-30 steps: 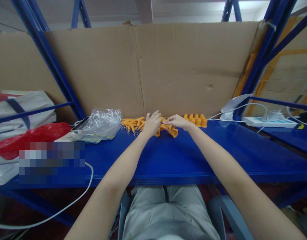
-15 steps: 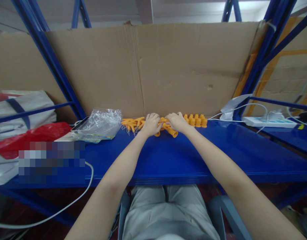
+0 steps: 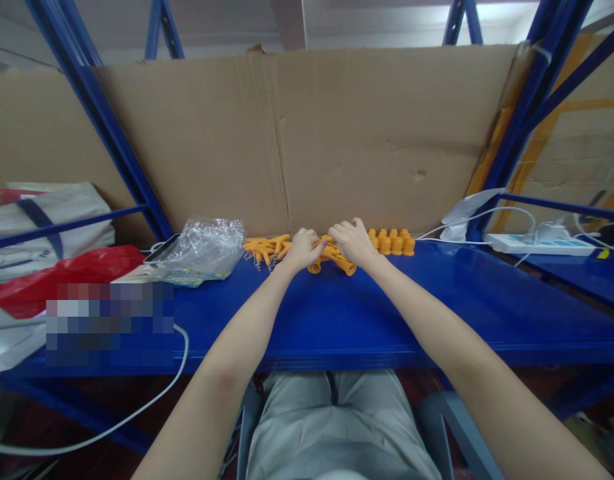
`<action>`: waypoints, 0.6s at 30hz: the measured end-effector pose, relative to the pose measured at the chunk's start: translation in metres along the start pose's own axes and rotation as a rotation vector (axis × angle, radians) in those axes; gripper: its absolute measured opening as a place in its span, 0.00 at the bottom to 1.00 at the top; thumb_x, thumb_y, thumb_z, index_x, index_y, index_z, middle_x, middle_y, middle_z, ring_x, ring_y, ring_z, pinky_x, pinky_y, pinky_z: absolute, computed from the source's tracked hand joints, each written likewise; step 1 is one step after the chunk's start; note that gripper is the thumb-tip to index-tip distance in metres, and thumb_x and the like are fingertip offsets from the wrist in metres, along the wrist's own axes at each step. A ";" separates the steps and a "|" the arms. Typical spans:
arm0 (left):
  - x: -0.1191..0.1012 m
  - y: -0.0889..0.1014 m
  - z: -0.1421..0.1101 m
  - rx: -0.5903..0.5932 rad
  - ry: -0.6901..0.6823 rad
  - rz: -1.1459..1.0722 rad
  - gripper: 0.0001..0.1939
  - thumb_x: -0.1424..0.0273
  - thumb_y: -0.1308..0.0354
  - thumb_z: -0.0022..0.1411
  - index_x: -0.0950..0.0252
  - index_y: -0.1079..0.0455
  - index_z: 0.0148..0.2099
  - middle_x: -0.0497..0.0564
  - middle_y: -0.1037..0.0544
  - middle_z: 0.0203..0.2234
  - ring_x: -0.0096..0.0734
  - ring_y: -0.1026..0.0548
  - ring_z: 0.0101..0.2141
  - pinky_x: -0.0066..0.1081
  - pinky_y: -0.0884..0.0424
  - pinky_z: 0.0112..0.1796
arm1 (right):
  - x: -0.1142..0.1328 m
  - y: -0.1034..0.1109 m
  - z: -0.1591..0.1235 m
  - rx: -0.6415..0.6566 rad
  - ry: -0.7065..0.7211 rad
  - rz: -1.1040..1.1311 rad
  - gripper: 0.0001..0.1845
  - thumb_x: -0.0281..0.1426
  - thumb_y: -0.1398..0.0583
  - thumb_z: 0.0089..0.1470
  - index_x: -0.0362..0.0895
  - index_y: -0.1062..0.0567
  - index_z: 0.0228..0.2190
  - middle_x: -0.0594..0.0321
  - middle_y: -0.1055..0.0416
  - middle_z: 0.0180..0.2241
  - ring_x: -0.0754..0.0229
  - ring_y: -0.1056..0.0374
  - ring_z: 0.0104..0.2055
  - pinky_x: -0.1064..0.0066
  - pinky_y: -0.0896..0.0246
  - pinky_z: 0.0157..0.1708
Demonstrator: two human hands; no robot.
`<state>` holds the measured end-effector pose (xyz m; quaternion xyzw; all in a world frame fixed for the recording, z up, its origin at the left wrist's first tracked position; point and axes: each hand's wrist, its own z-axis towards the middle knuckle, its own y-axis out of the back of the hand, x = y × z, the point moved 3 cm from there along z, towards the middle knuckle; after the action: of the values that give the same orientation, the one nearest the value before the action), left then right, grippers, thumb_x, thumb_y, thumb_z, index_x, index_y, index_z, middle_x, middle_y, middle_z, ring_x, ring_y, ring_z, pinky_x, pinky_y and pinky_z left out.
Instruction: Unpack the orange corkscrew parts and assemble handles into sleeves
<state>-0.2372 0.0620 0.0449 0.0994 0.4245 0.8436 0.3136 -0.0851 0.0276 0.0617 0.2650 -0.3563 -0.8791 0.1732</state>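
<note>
Both left hand (image 3: 303, 249) and right hand (image 3: 354, 243) curled over flared orange tubes (image 3: 344, 264), cannot tell if grip pinches

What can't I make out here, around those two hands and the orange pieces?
Head view, all of these:
Orange pieces in the middle: partly covered by the left hand and right hand, so whether either grips one is unclear.
Whatever lies behind the pixelated patch.
White cable at lower left: cut off by the left edge.

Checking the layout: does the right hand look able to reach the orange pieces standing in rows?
Probably yes: the right hand is close beside those orange pieces, with nothing visible blocking it.
</note>
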 end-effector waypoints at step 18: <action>0.000 -0.004 0.001 0.002 0.099 -0.047 0.22 0.58 0.48 0.63 0.62 0.37 0.19 0.52 0.27 0.24 0.34 0.32 0.31 0.35 0.34 0.39 | -0.001 -0.001 0.000 0.135 -0.031 0.050 0.12 0.27 0.48 0.64 0.41 0.27 0.44 0.51 0.24 0.40 0.50 0.34 0.46 0.62 0.56 0.46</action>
<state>-0.2354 0.0643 0.0422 0.0480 0.4424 0.8394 0.3120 -0.0849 0.0289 0.0610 0.2536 -0.4240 -0.8524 0.1713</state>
